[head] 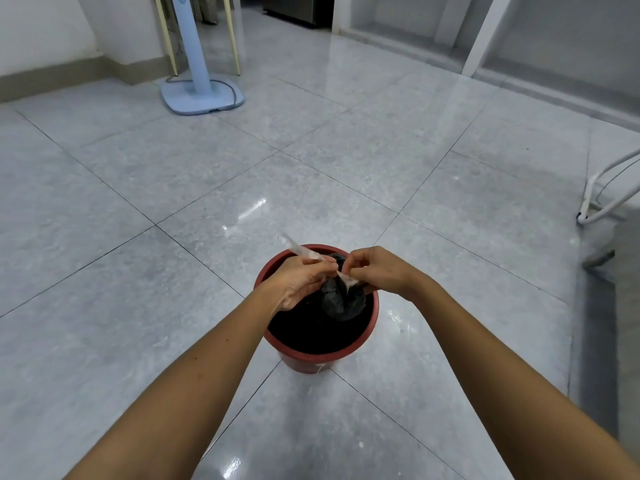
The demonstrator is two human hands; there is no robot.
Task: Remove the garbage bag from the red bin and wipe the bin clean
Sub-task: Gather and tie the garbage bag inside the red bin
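Down on the grey tiled floor (173,202) stands the red bin (304,366), upright, just in front of the person and a little right of centre in the head view. Both bare forearms reach forward from the lower edge, and the 2 hands meet over the far part of the bin's opening.

Inside the bin sits the black garbage bag (341,301). Its top is gathered into a bunched, crinkled neck that rises toward the hands at the far right of the opening. The rest of the interior reads as plain black, and liner cannot be told from shadow there.

The left hand (298,282) has its fingers curled round a pale, translucent strip (294,245). One end sticks out past the knuckles, up and to the left beyond the rim. The right hand (375,268) pinches a second strip (346,279) of the same pale material between thumb and fingertips, right at the bag's neck, where the 2 hands nearly touch. Whether these strips belong to the bag or are a separate tie cannot be told.

Farther off — near the left wall — a light blue stand (202,95) rests its flat base on the floor, with a dark cord (231,90) curving round the base. Behind it rise 2 cream poles (232,39). At the right edge a white wire frame (595,211) touches the floor.
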